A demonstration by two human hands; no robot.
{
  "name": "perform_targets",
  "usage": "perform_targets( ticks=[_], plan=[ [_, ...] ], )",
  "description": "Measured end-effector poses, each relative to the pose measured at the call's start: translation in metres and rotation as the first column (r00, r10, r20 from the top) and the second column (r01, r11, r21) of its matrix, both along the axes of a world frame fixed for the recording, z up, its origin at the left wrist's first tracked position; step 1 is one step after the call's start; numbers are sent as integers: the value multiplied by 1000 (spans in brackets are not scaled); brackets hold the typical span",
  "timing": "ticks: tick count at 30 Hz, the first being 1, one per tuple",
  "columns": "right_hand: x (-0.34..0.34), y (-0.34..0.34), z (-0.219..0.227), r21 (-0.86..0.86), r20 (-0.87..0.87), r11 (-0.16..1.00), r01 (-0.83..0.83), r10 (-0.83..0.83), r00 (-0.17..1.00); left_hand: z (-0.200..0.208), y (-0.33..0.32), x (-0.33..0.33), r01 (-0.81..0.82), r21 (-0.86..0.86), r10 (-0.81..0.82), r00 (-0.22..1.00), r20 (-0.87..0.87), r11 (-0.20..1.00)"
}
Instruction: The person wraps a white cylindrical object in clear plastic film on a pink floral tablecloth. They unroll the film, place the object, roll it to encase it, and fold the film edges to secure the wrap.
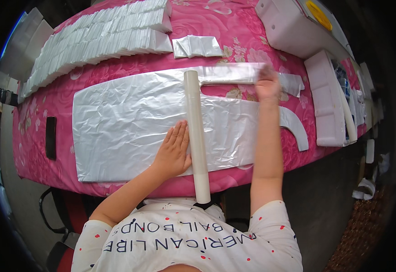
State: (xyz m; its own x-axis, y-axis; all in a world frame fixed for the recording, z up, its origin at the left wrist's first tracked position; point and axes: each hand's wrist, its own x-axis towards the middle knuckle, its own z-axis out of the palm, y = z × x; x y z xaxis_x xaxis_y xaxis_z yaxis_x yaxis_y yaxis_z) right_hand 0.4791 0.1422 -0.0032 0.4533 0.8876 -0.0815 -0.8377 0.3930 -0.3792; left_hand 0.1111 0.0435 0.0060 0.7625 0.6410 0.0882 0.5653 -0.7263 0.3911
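A thin silvery plastic apron (125, 122) lies spread flat on a pink flowered table cover (261, 45). A long white tube (195, 131) lies across it, running from the far side toward me. My left hand (173, 152) lies flat on the plastic, its fingers against the tube's left side. Farther out, my right hand (268, 84) is blurred, pressing on the apron's strap end to the right of the tube.
Rows of folded plastic pieces (98, 38) are stacked at the far left, with one loose folded piece (197, 46) beside them. White foam blocks (325, 99) stand at the right. A dark phone (51, 137) lies near the left edge.
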Motion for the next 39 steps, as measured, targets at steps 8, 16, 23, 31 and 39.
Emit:
perform_targets(
  ticks=[8, 16, 23, 31, 39],
  plan=[
    [44, -22, 113, 32, 322, 940, 339, -331, 887, -2, -1, 0, -8, -24, 8, 1000, 15, 1000],
    [-241, 20, 49, 131, 980, 990, 41, -123, -155, -7, 1, 2, 29, 15, -29, 999, 21, 999],
    [-459, -6, 15, -116, 989, 951, -285, 84, -122, -23, 0, 0, 16, 145, -19, 1000, 20, 989],
    [-459, -47, 43, -363, 905, 756, -545, 145, -401, -20, -2, -3, -13, 44, 6, 987, 160, 999],
    [-264, -117, 83, -21, 951, 984, -177, -35, -306, -5, 72, -15, 144, -755, 554, 594, 583, 640]
  ],
)
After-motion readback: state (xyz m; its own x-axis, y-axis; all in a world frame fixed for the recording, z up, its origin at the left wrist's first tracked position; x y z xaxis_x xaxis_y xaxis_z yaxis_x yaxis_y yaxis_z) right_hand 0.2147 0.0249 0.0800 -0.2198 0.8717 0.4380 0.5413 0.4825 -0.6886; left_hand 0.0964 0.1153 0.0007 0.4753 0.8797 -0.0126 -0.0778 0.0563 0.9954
